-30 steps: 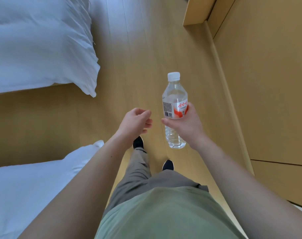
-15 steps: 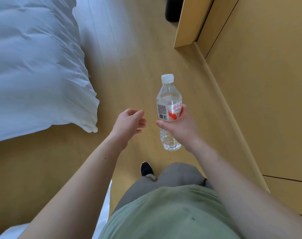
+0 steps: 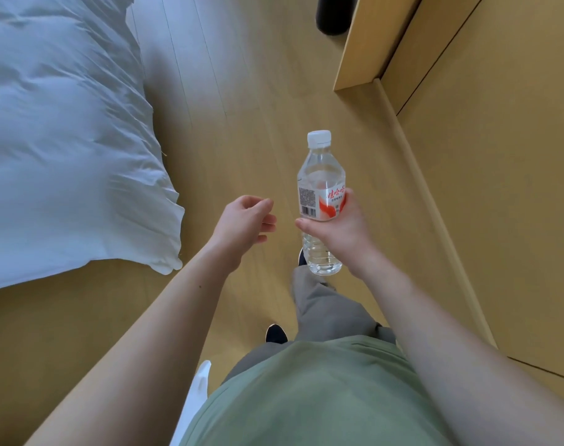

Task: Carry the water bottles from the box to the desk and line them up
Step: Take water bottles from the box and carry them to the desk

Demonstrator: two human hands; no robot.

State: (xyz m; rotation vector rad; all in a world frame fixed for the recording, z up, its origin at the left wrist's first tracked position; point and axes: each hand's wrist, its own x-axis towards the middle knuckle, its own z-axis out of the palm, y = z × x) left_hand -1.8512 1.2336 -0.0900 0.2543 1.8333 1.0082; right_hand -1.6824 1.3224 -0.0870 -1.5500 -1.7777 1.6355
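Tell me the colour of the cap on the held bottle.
White; the cap tops the water bottle, seen clearly in the head view.

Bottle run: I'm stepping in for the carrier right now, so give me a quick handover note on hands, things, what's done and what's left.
Right hand: grips one capped bottle upright around its label, mid-air over the floor.
Left hand: loosely curled, holds nothing.
Place: walking between the bed and the wood wall panels. Neither box nor desk is in view.
Done: this bottle is picked up and in transit.
Left: reach the desk, stand the bottle in line, return for more. How many are already placed cannot be told.
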